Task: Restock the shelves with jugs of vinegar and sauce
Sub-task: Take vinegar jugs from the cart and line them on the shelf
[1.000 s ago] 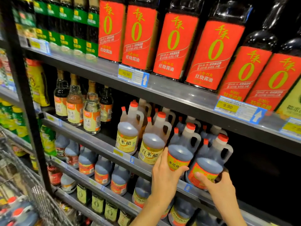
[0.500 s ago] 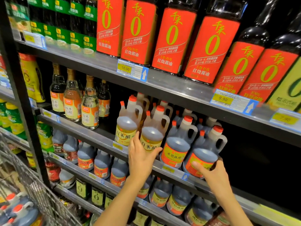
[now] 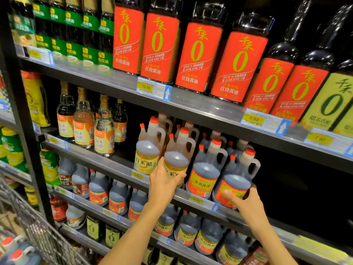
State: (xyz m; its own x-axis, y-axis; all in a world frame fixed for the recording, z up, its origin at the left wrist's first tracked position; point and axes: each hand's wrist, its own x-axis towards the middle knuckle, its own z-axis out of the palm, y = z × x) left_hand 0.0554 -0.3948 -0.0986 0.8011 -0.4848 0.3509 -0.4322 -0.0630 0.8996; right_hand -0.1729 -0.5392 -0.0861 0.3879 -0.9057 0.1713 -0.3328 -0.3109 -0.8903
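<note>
At the middle shelf's front edge, the left hand grips a pale yellow-labelled plastic vinegar jug; the right hand clasps the dark orange-labelled jug rightmost.

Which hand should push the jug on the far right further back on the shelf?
The right hand, probably. It already holds the front of that dark jug at the shelf edge. The left hand is busy gripping the pale jug further left, with another dark jug between them.
</note>
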